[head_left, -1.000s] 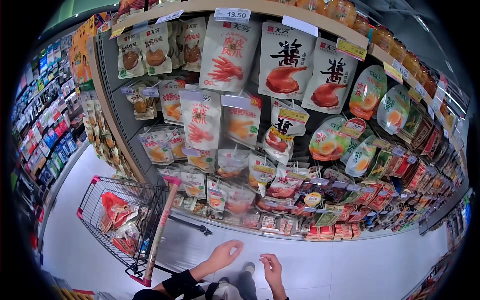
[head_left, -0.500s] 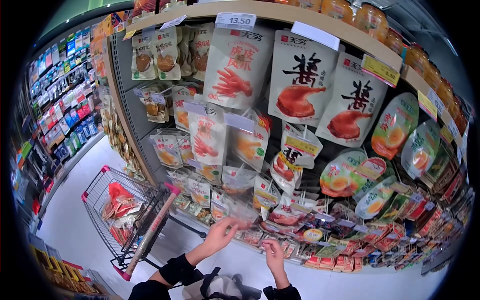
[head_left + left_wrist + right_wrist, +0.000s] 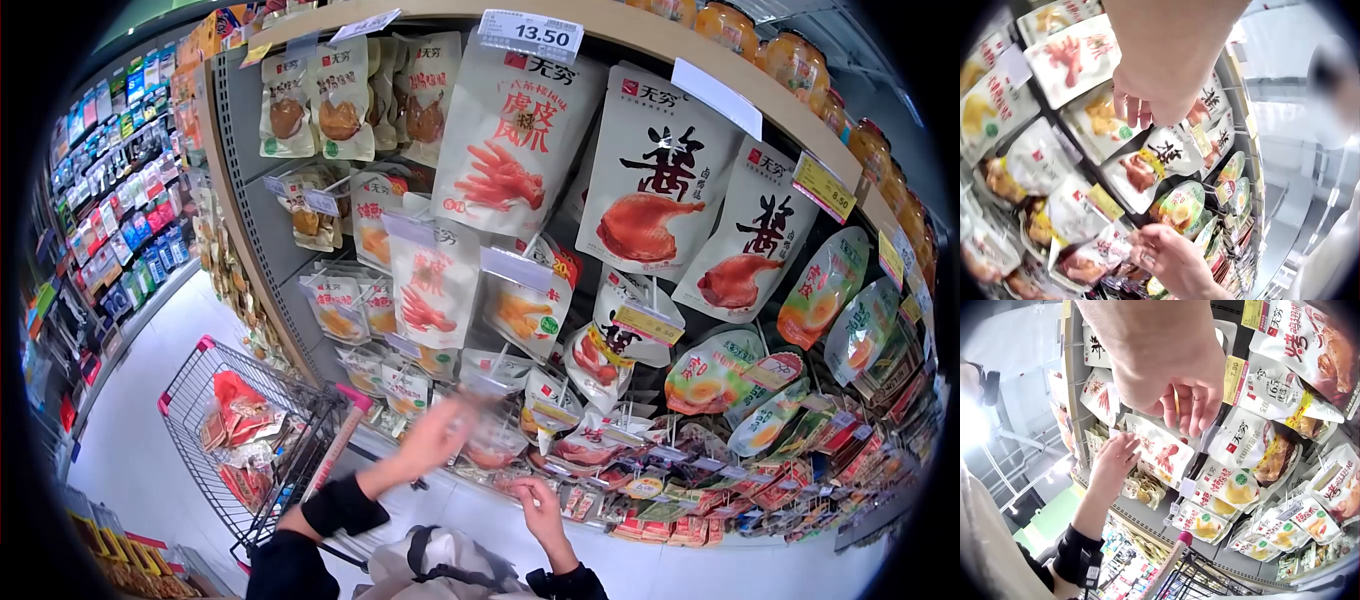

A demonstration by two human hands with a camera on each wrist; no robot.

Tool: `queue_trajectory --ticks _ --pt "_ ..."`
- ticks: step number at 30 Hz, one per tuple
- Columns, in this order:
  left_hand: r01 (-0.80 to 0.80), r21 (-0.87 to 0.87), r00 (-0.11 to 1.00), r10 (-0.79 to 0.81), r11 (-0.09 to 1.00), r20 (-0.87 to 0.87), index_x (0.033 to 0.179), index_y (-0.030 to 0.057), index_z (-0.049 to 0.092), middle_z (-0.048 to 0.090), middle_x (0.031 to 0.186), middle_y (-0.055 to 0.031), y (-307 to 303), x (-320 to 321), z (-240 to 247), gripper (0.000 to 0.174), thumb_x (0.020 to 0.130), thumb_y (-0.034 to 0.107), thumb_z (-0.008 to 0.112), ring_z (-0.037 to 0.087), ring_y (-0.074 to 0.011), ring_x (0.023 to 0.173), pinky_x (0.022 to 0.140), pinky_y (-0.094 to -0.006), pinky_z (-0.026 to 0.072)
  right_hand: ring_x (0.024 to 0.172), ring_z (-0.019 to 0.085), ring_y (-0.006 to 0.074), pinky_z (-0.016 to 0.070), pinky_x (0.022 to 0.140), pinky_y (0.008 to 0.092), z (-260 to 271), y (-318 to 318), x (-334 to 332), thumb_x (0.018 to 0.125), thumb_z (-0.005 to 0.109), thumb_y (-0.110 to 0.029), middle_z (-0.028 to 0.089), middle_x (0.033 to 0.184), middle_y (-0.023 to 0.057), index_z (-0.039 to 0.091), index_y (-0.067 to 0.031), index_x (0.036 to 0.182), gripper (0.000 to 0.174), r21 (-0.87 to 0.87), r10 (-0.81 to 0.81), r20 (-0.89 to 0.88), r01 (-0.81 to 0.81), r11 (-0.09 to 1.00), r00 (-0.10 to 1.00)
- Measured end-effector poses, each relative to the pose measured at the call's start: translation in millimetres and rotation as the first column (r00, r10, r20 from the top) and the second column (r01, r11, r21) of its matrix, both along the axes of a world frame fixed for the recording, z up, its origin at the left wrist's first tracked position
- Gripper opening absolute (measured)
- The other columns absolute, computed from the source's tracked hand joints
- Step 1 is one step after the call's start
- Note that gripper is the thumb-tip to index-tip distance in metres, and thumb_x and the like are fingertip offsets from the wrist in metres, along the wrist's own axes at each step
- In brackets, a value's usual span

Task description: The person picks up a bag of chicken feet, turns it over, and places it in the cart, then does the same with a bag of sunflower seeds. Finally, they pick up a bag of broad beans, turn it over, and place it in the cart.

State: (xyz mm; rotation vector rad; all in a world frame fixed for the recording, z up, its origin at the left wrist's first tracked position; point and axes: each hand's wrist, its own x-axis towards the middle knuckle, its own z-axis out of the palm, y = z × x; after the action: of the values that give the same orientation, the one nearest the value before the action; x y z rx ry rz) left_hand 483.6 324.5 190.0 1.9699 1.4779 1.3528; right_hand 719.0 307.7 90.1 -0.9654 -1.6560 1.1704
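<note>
My left hand (image 3: 440, 435), blurred in the head view, is raised in front of the lower hanging snack pouches. Its fingers look loose and nothing is in them in the right wrist view, where the hand (image 3: 1113, 459) overlaps a chicken-feet pouch (image 3: 1163, 453). Lower and to the right is my right hand (image 3: 540, 505), with loosely bent fingers and no item in it. Around the hands hang a smaller chicken-feet pouch (image 3: 430, 285), a yellow-pictured pouch (image 3: 520, 310) and a pouch with a yellow band (image 3: 600, 365).
A wire shopping cart (image 3: 185, 410) with a pink-ended handle stands at left, holding red packs (image 3: 240, 405). Large duck-leg pouches (image 3: 650, 190) hang higher on the rack. Jars (image 3: 795, 65) line the top shelf. Another aisle display (image 3: 125, 190) is at far left.
The view has moved closer to the rack, so the pouches look larger. My left hand has risen slightly and moved left; my right hand stays low with fingers bent.
</note>
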Motion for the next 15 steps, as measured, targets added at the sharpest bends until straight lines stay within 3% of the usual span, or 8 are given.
queue_trajectory --ticks 3,4,5,6,8,11,14,15 --pt "-0.052 0.422 0.985 0.117 0.905 -0.130 0.095 0.0014 0.051 0.055 0.089 -0.0123 36.1 -47.5 80.4 0.020 0.076 0.007 0.058 0.055 -0.0248 0.082 0.070 -0.0325 0.0447 0.079 0.058 0.0162 0.0454 0.070 0.0256 0.6 5.9 -6.8 0.084 0.048 -0.005 0.057 0.087 0.0091 0.056 -0.0001 0.091 0.011 -0.027 -0.030 -0.007 0.029 0.999 1.000" --pt "-0.077 0.384 0.989 0.120 0.920 -0.089 0.095 0.0010 0.052 0.055 0.089 -0.0126 49.9 -64.9 103.2 0.021 0.075 0.005 0.059 0.056 -0.0251 0.080 0.070 -0.0332 0.0447 0.079 0.058 0.0159 0.0454 0.070 0.0254 4.3 6.7 -11.4 0.084 0.048 -0.005 0.057 0.087 0.0089 0.055 0.0004 0.091 0.011 -0.033 -0.043 -0.022 0.042 0.999 0.999" --pt "-0.137 0.462 0.985 0.172 0.876 -0.034 0.096 0.0012 0.051 0.056 0.093 -0.0118 59.5 -72.3 136.1 0.021 0.076 0.003 0.057 0.055 -0.0236 0.086 0.076 -0.0299 0.0420 0.079 0.058 0.0156 0.0453 0.071 0.0252 7.3 7.8 -16.3 0.084 0.048 -0.004 0.056 0.087 0.0086 0.055 0.0009 0.091 0.011 -0.037 -0.055 -0.039 0.054 0.998 0.998" --pt "-0.133 0.657 0.955 0.272 0.742 -0.114 0.099 0.0004 0.050 0.055 0.096 -0.0114 88.1 -95.9 152.2 0.023 0.078 0.005 0.056 0.054 -0.0219 0.089 0.076 -0.0292 0.0421 0.079 0.058 0.0149 0.0454 0.071 0.0250 10.6 7.6 -20.4 0.085 0.047 -0.004 0.056 0.087 0.0080 0.054 0.0018 0.091 0.011 -0.011 -0.050 -0.019 0.050 0.999 0.999" --pt "-0.167 0.642 0.984 0.165 0.749 0.062 0.104 -0.0006 0.048 0.055 0.099 -0.0089 115.8 -108.4 204.9 0.026 0.081 0.011 0.055 0.053 -0.0174 0.092 0.077 -0.0271 0.0429 0.079 0.058 0.0150 0.0455 0.071 0.0249 13.6 5.6 -28.5 0.085 0.047 -0.004 0.056 0.087 0.0081 0.054 0.0016 0.091 0.010 -0.025 -0.060 -0.025 0.060 0.998 0.998" --pt "-0.215 0.534 0.953 0.055 0.818 0.299 0.108 -0.0003 0.047 0.056 0.100 -0.0065 166.2 -126.4 240.2 0.032 0.083 0.018 0.056 0.054 -0.0144 0.089 0.078 -0.0251 0.0432 0.079 0.058 0.0151 0.0457 0.071 0.0244 24.2 3.0 -40.6 0.085 0.047 -0.004 0.056 0.087 0.0078 0.054 0.0012 0.091 0.010 -0.010 -0.076 -0.030 0.075 0.997 0.997" --pt "-0.057 0.367 0.931 -0.084 0.928 0.355 0.104 -0.0007 0.052 0.059 0.096 -0.0099 200.6 -136.6 252.5 0.035 0.080 0.024 0.059 0.056 -0.0149 0.087 0.075 -0.0239 0.0424 0.077 0.059 0.0147 0.0459 0.070 0.0238 33.7 -1.3 -50.9 0.085 0.046 -0.004 0.056 0.086 0.0073 0.054 0.0010 0.092 0.011 0.002 -0.101 -0.027 0.101 0.995 0.995" --pt "-0.001 0.360 0.935 -0.127 0.933 0.331 0.103 -0.0004 0.053 0.059 0.094 -0.0072 203.1 -135.2 252.8 0.034 0.081 0.024 0.059 0.054 -0.0121 0.086 0.074 -0.0226 0.0419 0.076 0.059 0.0142 0.0460 0.069 0.0236 36.5 -2.6 -52.9 0.085 0.046 -0.004 0.056 0.085 0.0071 0.054 0.0010 0.092 0.012 0.015 -0.111 -0.022 0.112 0.994 0.994"
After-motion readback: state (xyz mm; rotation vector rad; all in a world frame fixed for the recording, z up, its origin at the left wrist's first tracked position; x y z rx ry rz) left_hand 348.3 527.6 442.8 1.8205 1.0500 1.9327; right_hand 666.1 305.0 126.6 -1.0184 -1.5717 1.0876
